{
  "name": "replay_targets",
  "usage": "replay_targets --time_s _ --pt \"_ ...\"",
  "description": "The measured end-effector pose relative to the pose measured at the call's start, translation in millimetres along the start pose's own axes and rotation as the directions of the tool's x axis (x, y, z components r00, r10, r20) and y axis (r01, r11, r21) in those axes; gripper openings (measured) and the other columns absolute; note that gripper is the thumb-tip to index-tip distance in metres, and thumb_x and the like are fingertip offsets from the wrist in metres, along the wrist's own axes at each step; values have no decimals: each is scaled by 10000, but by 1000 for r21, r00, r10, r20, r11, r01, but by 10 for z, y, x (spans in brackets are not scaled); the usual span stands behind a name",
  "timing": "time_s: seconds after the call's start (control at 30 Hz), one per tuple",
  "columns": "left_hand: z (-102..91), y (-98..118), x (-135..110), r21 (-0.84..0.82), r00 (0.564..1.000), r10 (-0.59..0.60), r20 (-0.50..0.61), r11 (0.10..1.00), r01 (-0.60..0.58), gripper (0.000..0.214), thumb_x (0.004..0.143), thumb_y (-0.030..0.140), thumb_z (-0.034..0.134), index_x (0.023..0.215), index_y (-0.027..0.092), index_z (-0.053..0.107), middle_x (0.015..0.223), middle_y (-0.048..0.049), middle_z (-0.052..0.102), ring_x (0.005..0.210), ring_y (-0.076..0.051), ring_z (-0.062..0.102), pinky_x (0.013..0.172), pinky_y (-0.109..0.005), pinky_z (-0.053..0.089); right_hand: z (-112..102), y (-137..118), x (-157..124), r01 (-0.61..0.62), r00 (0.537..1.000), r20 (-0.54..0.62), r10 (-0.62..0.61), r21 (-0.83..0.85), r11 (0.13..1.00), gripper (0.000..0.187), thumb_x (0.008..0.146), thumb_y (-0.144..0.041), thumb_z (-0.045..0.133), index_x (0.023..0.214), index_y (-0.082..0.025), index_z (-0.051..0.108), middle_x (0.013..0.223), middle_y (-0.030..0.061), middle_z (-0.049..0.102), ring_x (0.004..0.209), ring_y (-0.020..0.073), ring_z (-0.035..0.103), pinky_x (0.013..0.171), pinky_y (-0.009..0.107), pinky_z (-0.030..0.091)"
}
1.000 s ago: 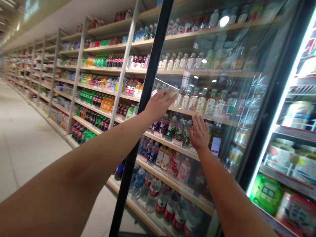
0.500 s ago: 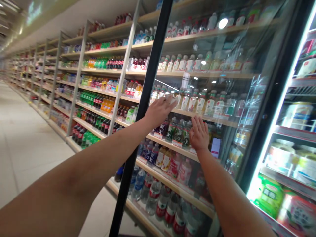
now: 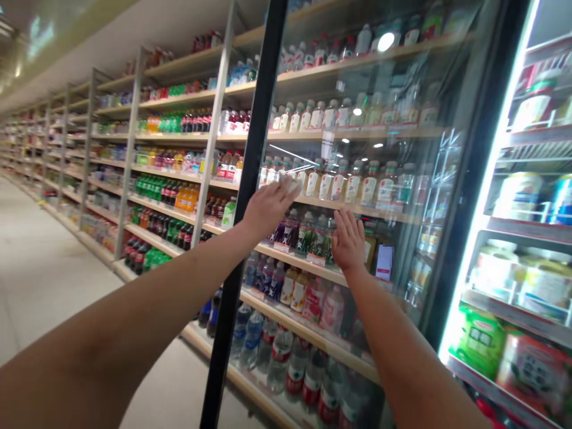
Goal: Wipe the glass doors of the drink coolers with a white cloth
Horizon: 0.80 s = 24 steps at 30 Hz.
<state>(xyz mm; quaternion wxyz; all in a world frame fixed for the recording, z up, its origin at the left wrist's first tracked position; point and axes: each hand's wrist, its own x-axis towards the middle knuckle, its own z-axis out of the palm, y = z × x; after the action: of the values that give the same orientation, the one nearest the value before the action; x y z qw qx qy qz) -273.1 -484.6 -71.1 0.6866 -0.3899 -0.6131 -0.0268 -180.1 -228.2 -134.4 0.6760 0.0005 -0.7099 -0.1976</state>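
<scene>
Both my arms reach forward to a glass door [image 3: 384,152] with a black frame [image 3: 243,196]. My left hand [image 3: 268,205] is stretched out near the left frame edge, its fingers extended against or close to the pane. A pale patch shows at its fingertips; whether it is a cloth or bottle labels behind the glass, I cannot tell. Lower and to the right, my right hand [image 3: 349,241] lies flat with fingers up, palm towards the glass. Nothing shows in it. Rows of bottles [image 3: 353,179] are visible through the pane, along with reflections of lights.
Long drink shelves [image 3: 170,137] run back along the left beside a pale tiled floor [image 3: 40,274]. To the right, a lit cooler [image 3: 496,226] holds jars [image 3: 494,268], a green packet [image 3: 478,339] and a red packet [image 3: 531,369]. A phone-like screen [image 3: 384,261] appears in the glass.
The view has shifted slightly, so the door frame, shelves and both hands sit further left. Both hands keep nearly the same pose and place on the door.
</scene>
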Motion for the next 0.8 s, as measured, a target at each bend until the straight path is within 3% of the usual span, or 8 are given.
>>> replay_targets --time_s 0.17,0.33,0.43,0.5,0.57,0.63,0.73,0.8 --pt "71 141 -171 -55 917 399 26 916 -397 461 1012 143 485 1465 228 480 1517 -88 509 1344 -222 511 1033 -358 484 12 18 -23 37 999 -39 -38 -12 999 593 960 -207 395 1553 -196 373 1553 73 463 1499 190 346 1259 424 206" --pt "43 -138 136 -43 999 42 5 998 -41 449 1015 118 422 1446 202 512 1530 -136 483 1296 -280 542 1020 -428 493 4 17 -37 31 999 -27 -32 -31 999 579 975 -226 372 1553 -192 377 1554 79 462 1498 191 347 1253 421 216" --pt "99 9 35 -97 998 -66 0 993 65 469 1010 130 419 1469 188 496 1553 -152 450 1305 -320 526 1030 -474 473 2 20 -45 19 1000 -2 -19 -50 999 570 981 -239 356 1548 -191 390 1555 86 459 1492 196 358 1251 429 224" --pt "137 184 -147 -138 995 99 -4 985 -99 478 1007 140 443 1480 201 481 1559 -132 449 1360 -300 485 1056 -449 448 5 29 -53 14 1000 4 -13 -46 999 576 980 -242 354 1554 -189 381 1561 93 450 1497 199 349 1252 433 223" --pt "145 271 -280 -169 933 361 -5 919 -356 467 1008 143 455 1466 224 492 1550 -89 473 1393 -240 459 1080 -380 424 6 41 -63 18 1000 5 -18 -35 999 580 982 -242 354 1560 -189 369 1567 98 441 1503 200 337 1252 434 221" --pt "127 203 -271 -177 887 461 -1 873 -454 471 1012 141 442 1472 236 479 1553 -69 473 1392 -208 460 1094 -350 407 3 49 -71 31 999 6 -31 -31 999 585 984 -246 354 1566 -190 354 1568 97 440 1507 202 329 1251 437 223" --pt "97 -47 -42 -155 984 178 -6 972 -177 496 1012 127 397 1497 220 444 1578 -86 433 1410 -255 438 1103 -427 409 -2 49 -73 42 999 -7 -43 -46 998 590 980 -243 357 1568 -193 350 1562 90 450 1507 201 328 1248 434 227" --pt "105 -131 98 -148 999 -39 -16 988 36 509 995 123 393 1494 208 445 1581 -89 426 1414 -298 424 1074 -508 439 -1 45 -68 46 999 -23 -47 -60 997 586 978 -235 360 1563 -190 359 1562 87 450 1503 198 336 1247 423 232"
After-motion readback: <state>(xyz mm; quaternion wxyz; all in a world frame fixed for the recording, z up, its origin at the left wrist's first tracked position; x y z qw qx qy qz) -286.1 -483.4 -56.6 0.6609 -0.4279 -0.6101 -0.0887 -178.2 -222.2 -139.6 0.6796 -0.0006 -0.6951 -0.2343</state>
